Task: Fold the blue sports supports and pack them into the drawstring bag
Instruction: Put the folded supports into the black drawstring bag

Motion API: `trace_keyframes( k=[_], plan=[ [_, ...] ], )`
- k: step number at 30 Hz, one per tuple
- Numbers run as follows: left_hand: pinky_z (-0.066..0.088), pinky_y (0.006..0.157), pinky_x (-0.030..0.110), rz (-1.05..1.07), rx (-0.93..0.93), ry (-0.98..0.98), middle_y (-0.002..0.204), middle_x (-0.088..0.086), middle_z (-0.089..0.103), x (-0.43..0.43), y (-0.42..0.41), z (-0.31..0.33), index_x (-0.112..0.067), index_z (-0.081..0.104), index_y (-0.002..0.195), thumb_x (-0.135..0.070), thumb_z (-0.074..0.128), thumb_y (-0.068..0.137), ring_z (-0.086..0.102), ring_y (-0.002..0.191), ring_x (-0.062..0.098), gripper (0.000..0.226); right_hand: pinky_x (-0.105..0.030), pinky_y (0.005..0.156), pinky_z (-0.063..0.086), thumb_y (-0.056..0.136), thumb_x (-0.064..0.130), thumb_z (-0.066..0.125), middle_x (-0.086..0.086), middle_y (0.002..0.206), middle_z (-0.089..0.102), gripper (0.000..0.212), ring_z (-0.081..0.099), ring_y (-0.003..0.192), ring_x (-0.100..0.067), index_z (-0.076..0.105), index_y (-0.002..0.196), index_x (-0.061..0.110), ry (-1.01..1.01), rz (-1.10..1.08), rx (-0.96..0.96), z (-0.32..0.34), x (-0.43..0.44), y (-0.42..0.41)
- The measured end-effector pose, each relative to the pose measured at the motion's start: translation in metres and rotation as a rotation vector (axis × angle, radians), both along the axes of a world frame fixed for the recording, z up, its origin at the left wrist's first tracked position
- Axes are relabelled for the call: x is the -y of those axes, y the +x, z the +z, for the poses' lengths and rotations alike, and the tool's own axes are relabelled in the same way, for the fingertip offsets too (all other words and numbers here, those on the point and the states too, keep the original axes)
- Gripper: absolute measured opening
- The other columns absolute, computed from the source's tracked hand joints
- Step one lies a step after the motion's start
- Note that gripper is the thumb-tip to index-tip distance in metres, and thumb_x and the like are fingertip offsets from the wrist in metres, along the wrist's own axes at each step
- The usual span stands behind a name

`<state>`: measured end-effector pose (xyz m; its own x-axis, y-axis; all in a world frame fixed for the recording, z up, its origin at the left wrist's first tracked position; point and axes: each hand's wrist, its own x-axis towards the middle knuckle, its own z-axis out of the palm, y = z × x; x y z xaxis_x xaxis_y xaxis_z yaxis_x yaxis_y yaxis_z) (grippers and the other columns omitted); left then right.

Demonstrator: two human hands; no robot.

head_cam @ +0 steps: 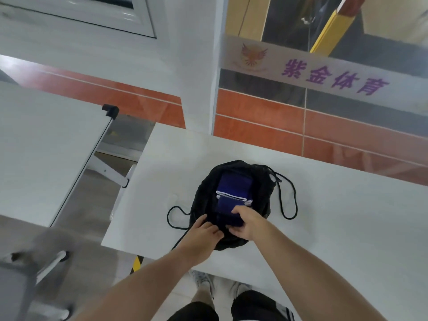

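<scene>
A white worktop was seen filling the lower right of the view. On it, near the centre, a black drawstring bag was laid flat with its mouth spread wide and turned up toward the camera. Two folded blue pieces were held inside the bag, set one behind the other along the 12-to-6 o'clock line. The far support was laid toward 12 o'clock, with a white edge along its near end. The near support was overlapped onto that edge, its free end pointed toward 6 o'clock.

The right hand was closed on the near support at its 5 o'clock corner, the thumb laid on top and the fingers curled beneath. The left hand was clamped on the bag's rim at about 7 o'clock, its fingers hooked over the black fabric.

Two thin black cord loops were left trailing on the worktop, one at 3 o'clock of the bag and one at 8 o'clock.
</scene>
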<state>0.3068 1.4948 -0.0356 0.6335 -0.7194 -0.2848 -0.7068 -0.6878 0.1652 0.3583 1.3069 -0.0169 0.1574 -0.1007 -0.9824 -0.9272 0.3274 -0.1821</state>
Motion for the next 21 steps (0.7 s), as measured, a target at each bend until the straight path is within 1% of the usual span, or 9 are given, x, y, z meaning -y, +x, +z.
trace_keyframes(
  k=[2, 4, 7, 10, 14, 16, 18, 20, 21],
  plan=[
    [0.035, 0.113, 0.044, -0.012, -0.012, -0.002, 0.081, -0.012, 0.064, 0.002, 0.002, -0.001, -0.03, 0.068, 0.098, -0.017, 0.064, 0.075, 0.063, 0.082, 0.015, 0.027, -0.032, 0.056, 0.054, 0.084, 0.02, 0.069, -0.014, 0.119, 0.063, 0.04, 0.07, 0.094, -0.033, 0.054, 0.121, 0.016, -0.016, 0.085, -0.042, -0.004, 0.001, -0.005],
    [0.035, 0.114, 0.045, -0.041, -0.016, -0.024, 0.083, -0.012, 0.063, 0.004, 0.001, -0.001, -0.031, 0.068, 0.1, -0.017, 0.062, 0.078, 0.062, 0.084, 0.015, 0.027, -0.03, 0.055, 0.052, 0.092, 0.03, 0.063, -0.012, 0.113, 0.065, 0.034, 0.072, 0.083, -0.027, 0.056, 0.12, 0.013, -0.12, 0.305, -0.032, -0.009, 0.006, -0.011],
    [0.034, 0.116, 0.045, -0.078, -0.001, -0.049, 0.089, -0.01, 0.062, 0.008, 0.001, 0.002, -0.028, 0.066, 0.105, -0.014, 0.059, 0.08, 0.06, 0.089, 0.016, 0.029, -0.026, 0.05, 0.048, 0.093, 0.04, 0.061, -0.011, 0.089, 0.069, 0.038, 0.069, 0.062, -0.025, 0.062, 0.108, 0.005, -0.45, 0.72, 0.118, -0.008, 0.017, -0.013],
    [0.038, 0.113, 0.046, -0.067, 0.026, -0.009, 0.09, -0.008, 0.062, 0.009, 0.003, 0.005, -0.027, 0.067, 0.105, -0.013, 0.064, 0.075, 0.059, 0.089, 0.018, 0.033, -0.03, 0.066, 0.048, 0.091, 0.048, 0.059, -0.008, 0.09, 0.068, 0.042, 0.068, 0.084, -0.029, 0.065, 0.102, 0.008, -0.667, 1.081, 0.252, 0.001, 0.025, -0.011],
    [0.043, 0.11, 0.044, -0.02, 0.037, 0.052, 0.085, -0.007, 0.061, 0.005, 0.006, 0.014, -0.028, 0.07, 0.096, -0.009, 0.072, 0.061, 0.06, 0.086, 0.02, 0.04, -0.032, 0.061, 0.049, 0.096, 0.048, 0.048, 0.001, 0.073, 0.057, 0.034, 0.059, 0.072, -0.025, 0.057, 0.085, 0.017, -0.825, 1.144, 0.404, 0.03, 0.044, 0.006],
    [0.042, 0.109, 0.042, 0.0, 0.071, 0.045, 0.083, -0.008, 0.058, 0.001, 0.005, 0.017, -0.029, 0.07, 0.091, -0.007, 0.072, 0.058, 0.057, 0.085, 0.02, 0.04, -0.037, 0.069, 0.052, 0.098, 0.042, 0.048, -0.001, 0.083, 0.061, 0.028, 0.06, 0.081, -0.027, 0.054, 0.085, 0.019, -0.975, 1.097, 0.6, 0.041, 0.057, 0.021],
    [0.044, 0.109, 0.044, 0.023, 0.108, 0.047, 0.081, -0.008, 0.056, -0.007, 0.003, 0.021, -0.029, 0.07, 0.086, -0.005, 0.072, 0.054, 0.056, 0.085, 0.02, 0.04, -0.041, 0.088, 0.048, 0.097, 0.039, 0.053, -0.002, 0.108, 0.06, 0.02, 0.057, 0.104, -0.028, 0.057, 0.104, 0.021, -1.104, 1.087, 0.751, 0.045, 0.069, 0.039],
    [0.044, 0.108, 0.048, 0.071, 0.152, 0.067, 0.078, -0.006, 0.056, -0.016, 0.004, 0.027, -0.027, 0.072, 0.08, -0.006, 0.074, 0.053, 0.057, 0.084, 0.022, 0.035, -0.044, 0.106, 0.037, 0.095, 0.041, 0.058, -0.005, 0.134, 0.05, 0.044, 0.045, 0.126, -0.03, 0.048, 0.133, 0.023, -1.102, 1.167, 0.715, 0.043, 0.079, 0.057],
    [0.043, 0.108, 0.05, 0.098, 0.172, 0.08, 0.076, -0.005, 0.056, -0.023, 0.005, 0.029, -0.026, 0.073, 0.077, -0.007, 0.075, 0.054, 0.059, 0.083, 0.024, 0.03, -0.046, 0.11, 0.033, 0.093, 0.043, 0.06, -0.006, 0.142, 0.044, 0.055, 0.04, 0.132, -0.031, 0.041, 0.141, 0.023, -1.072, 1.214, 0.672, 0.041, 0.084, 0.064]
  ],
)
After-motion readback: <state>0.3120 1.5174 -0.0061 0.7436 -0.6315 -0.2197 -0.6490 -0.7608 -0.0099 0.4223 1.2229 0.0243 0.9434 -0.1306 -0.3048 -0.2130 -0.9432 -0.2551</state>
